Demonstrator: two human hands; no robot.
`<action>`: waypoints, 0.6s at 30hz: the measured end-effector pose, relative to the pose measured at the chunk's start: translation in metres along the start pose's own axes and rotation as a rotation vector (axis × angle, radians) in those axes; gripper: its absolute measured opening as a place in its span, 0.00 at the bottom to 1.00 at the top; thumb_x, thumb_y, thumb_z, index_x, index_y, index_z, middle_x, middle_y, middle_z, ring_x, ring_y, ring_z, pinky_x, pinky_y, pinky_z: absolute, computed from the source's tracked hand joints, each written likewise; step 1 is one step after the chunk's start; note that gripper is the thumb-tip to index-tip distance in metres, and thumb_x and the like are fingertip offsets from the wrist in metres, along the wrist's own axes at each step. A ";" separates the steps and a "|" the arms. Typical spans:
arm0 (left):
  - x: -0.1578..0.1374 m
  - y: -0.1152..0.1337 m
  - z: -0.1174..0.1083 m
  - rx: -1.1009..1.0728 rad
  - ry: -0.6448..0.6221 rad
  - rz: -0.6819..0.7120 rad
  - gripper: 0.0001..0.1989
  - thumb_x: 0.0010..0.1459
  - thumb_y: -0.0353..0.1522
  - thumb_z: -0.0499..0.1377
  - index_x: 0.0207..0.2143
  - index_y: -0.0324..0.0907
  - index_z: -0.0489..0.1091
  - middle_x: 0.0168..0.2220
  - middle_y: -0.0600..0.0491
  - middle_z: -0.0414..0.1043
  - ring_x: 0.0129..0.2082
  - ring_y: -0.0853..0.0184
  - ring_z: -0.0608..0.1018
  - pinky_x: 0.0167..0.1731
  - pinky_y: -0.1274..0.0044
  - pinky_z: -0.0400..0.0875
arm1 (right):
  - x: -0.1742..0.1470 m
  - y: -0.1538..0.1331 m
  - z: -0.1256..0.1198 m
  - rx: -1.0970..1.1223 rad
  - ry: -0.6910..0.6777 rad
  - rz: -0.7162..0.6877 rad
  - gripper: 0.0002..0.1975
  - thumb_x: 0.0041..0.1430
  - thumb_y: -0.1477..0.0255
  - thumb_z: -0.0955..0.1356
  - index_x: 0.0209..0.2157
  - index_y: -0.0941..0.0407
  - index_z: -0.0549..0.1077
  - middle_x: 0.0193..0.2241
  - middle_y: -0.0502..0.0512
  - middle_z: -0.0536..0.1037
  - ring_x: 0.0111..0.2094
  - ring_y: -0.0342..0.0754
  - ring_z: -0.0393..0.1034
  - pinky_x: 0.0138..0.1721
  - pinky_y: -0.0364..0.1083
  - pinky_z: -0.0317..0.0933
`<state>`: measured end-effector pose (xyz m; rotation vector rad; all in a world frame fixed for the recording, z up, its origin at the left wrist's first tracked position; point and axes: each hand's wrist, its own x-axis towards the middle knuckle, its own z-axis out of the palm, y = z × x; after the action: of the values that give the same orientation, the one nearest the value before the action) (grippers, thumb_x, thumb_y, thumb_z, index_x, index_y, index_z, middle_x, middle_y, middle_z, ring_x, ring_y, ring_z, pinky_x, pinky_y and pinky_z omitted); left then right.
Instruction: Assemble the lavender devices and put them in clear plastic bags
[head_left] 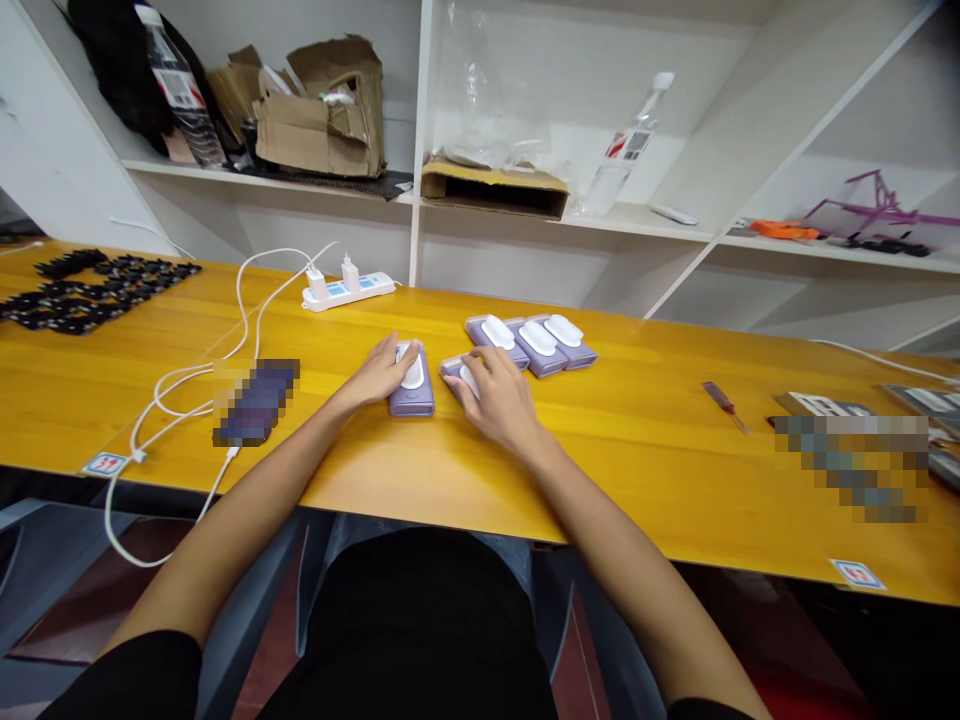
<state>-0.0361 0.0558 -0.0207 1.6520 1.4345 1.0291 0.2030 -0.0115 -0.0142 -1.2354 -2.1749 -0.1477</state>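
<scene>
Two small purple boxes, each with a white oval piece on top, are under my hands on the wooden table. My left hand (pixel 381 372) grips the left purple box (pixel 412 402) from its left side, the thumb lying over its white oval piece (pixel 412 371). Curled over the right purple box (pixel 453 368) is my right hand (pixel 496 392), which covers most of it and part of its white piece. Just behind my right hand, three more purple boxes (pixel 546 364) with white oval pieces sit side by side, touching or nearly so.
A phone (pixel 256 402) on a white cable lies to the left, and a white power strip (pixel 349 291) stands behind. Rows of black parts (pixel 82 290) are at far left. On the right lies a red-handled screwdriver (pixel 720 398). Shelves hold cardboard boxes (pixel 322 120) and bottles (pixel 626 150).
</scene>
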 end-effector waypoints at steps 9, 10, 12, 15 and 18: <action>0.011 -0.034 -0.037 0.327 -0.480 0.213 0.74 0.42 0.58 0.76 0.81 0.43 0.42 0.82 0.37 0.37 0.82 0.37 0.43 0.79 0.53 0.41 | -0.008 0.019 -0.013 -0.142 -0.439 0.267 0.48 0.64 0.44 0.71 0.73 0.62 0.60 0.57 0.81 0.79 0.52 0.79 0.79 0.53 0.69 0.70; 0.012 -0.036 -0.040 0.345 -0.543 0.240 0.78 0.41 0.57 0.77 0.82 0.43 0.37 0.83 0.36 0.34 0.82 0.36 0.42 0.79 0.52 0.41 | -0.008 0.019 -0.013 -0.124 -0.471 0.260 0.50 0.63 0.48 0.72 0.75 0.61 0.55 0.61 0.80 0.77 0.54 0.79 0.78 0.54 0.69 0.70; 0.012 -0.037 -0.043 0.371 -0.613 0.259 0.81 0.41 0.56 0.77 0.82 0.43 0.29 0.82 0.36 0.28 0.82 0.37 0.40 0.79 0.51 0.41 | -0.008 0.019 -0.013 -0.074 -0.518 0.276 0.52 0.62 0.53 0.73 0.77 0.59 0.49 0.68 0.79 0.71 0.59 0.80 0.75 0.57 0.68 0.70; 0.008 -0.032 -0.038 0.377 -0.605 0.227 0.83 0.41 0.56 0.78 0.82 0.42 0.27 0.82 0.36 0.24 0.82 0.38 0.39 0.79 0.51 0.40 | -0.007 0.014 -0.007 0.006 -0.483 0.342 0.51 0.64 0.51 0.71 0.77 0.59 0.50 0.70 0.79 0.67 0.61 0.80 0.74 0.58 0.70 0.70; 0.004 -0.027 -0.027 0.333 -0.534 0.201 0.83 0.39 0.55 0.79 0.82 0.41 0.31 0.82 0.36 0.25 0.82 0.37 0.38 0.80 0.50 0.38 | -0.006 0.007 0.004 0.063 -0.341 0.371 0.42 0.70 0.49 0.66 0.74 0.60 0.55 0.64 0.80 0.71 0.58 0.76 0.76 0.57 0.69 0.71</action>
<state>-0.0718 0.0641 -0.0327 2.1409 1.1319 0.3995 0.2091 -0.0098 -0.0224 -1.6996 -2.1563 0.3039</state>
